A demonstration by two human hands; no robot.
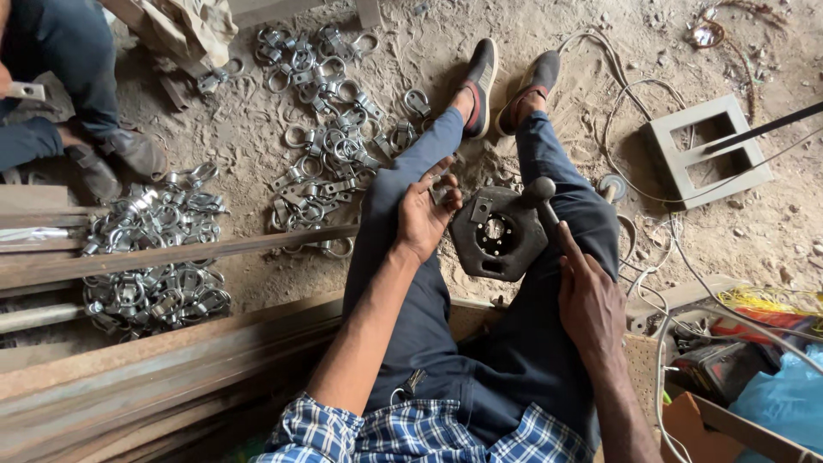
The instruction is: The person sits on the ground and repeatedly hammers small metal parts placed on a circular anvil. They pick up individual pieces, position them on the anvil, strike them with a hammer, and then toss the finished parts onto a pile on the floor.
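1. Far left: heaps of bright metal clamps point(154, 257) on the dirt floor point(257, 129), more clamps scattered toward centre; long rusty steel bars point(171, 257) lying across them. Another person's legs at top left.
2. Left hand point(424, 214): fingers curled, apparently pinching a small metal piece at the fingertips, hard to make out; resting on the left thigh, just beside the tool's left edge.
3. Centre: dark round metal tool body point(497, 236) lying across the lap between the knees, ring of holes at its middle. Judged heavy, rigid, likely cast; no give, not fragile, possibly greasy. Best supported under the rim.
4. Right hand point(587, 300): closed around the black lever handle point(547, 201), which ends in a ball knob. Handle judged the natural hold for turning.
5. Right: grey metal frame point(707, 150), cables point(634, 103), blue plastic bag point(784, 399).
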